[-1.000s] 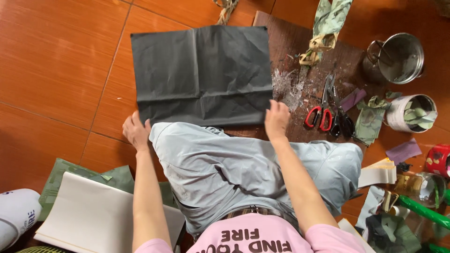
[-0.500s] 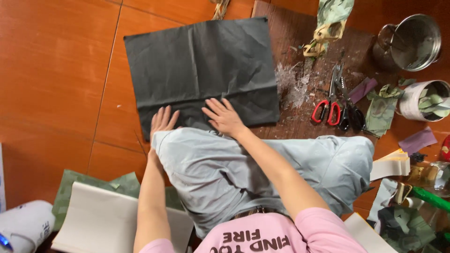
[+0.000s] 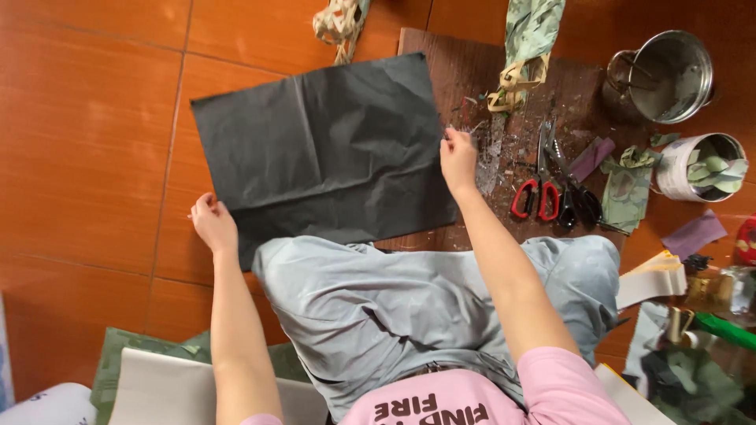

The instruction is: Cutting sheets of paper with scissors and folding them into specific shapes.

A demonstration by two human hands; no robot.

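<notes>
Both arms were bare from the short sleeves down and reached away from the body toward the far side. Left arm ran nearly straight, elbow close to the torso, forearm angled slightly left. Left hand [image 3: 211,223] sat at the near left, fingers curled inward, knuckles up, thumb tucked against the forefinger. Right arm extended farther, forearm slanting from near right toward far centre. Right hand [image 3: 458,157] was palm down, wrist straight, fingertips bunched together in a pinch at its far end.
</notes>
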